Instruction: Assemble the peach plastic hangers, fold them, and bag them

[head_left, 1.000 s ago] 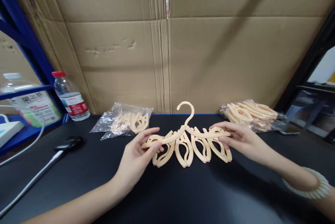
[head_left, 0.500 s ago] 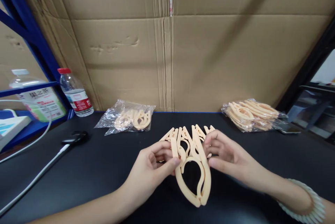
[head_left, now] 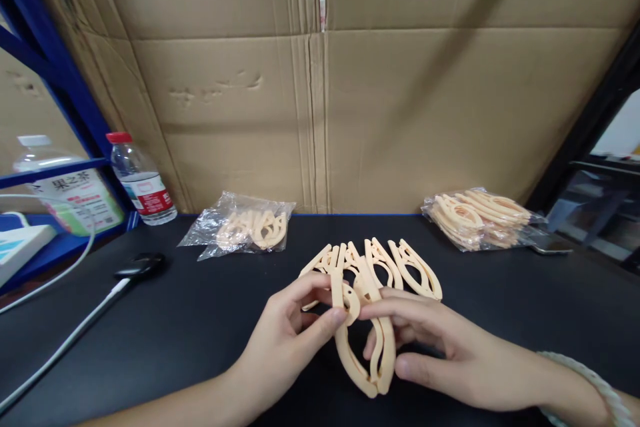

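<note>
My left hand [head_left: 300, 327] pinches one arm of a beige folding clothes hanger [head_left: 347, 354] between thumb and fingers, its joined end toward me. On the other arm is my right hand [head_left: 435, 340]: the index finger reaches across the front to the curled hook, other fingertips pass through the gap, and the thumb lies along the outer edge. Behind my hands, several more folded hangers [head_left: 416, 270] lie in a row on the black table [head_left: 225, 307]; my fingers partly hide some of them.
Clear bags of hangers stand at the back left [head_left: 255, 227] and back right [head_left: 475, 214]. To the left are a red-capped water bottle [head_left: 150, 194], a black device [head_left: 140, 266] on a white cable, and a blue rack [head_left: 50, 74]. A cardboard wall [head_left: 320, 114] closes the back.
My right hand has moved left and toward me, from beside the hanger onto its right arm, its index finger now at the hook. This uncovers the rightmost hanger in the row. My left hand keeps its hold.
</note>
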Demonstrator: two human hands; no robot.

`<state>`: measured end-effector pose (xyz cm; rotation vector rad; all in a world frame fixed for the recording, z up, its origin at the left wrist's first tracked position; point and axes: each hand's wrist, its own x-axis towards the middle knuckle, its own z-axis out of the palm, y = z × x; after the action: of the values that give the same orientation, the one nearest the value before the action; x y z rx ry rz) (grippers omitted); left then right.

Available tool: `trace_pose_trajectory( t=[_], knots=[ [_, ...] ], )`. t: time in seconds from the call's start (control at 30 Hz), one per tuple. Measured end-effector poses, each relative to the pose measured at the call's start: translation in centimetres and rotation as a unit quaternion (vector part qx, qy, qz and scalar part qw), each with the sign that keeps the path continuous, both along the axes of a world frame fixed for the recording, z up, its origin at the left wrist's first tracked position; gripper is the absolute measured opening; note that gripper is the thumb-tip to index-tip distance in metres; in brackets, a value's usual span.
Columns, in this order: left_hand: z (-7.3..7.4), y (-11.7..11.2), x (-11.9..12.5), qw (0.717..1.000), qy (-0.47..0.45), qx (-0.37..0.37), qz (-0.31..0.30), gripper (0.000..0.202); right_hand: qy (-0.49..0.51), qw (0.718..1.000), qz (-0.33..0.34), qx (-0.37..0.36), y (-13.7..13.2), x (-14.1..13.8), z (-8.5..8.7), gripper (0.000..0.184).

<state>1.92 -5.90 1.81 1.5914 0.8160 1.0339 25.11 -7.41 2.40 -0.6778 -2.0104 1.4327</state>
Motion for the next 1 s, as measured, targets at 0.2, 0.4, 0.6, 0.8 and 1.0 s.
trace_pose_trajectory(
  t=[0.2,0.4,0.6,0.8,1.0],
  knots=[
    [-0.2,0.5,0.0,0.999,-0.008,-0.026,0.021,0.017,-0.057,0.995,-0.026,0.074,-0.1,0.2,1.1,0.032],
    [-0.6,0.5,0.2,0.999,0.020,-0.032,0.025,0.021,-0.142,0.981,-0.010,0.133,-0.6,0.1,1.5,0.036],
    [-0.4,0.5,0.1,0.997,0.046,-0.022,0.051,0.020,-0.136,0.976,-0.055,0.164,-0.6,0.5,1.7,0.041],
    [-0.8,0.9,0.2,0.997,0.021,-0.050,0.062,0.024,-0.122,0.980,-0.055,0.148,-0.2,0.6,1.6,0.027],
    [-1.0,0.7,0.2,0.996,0.057,-0.026,0.065,0.022,-0.151,0.981,-0.022,0.121,-0.3,0.3,1.9,0.028]
  ],
)
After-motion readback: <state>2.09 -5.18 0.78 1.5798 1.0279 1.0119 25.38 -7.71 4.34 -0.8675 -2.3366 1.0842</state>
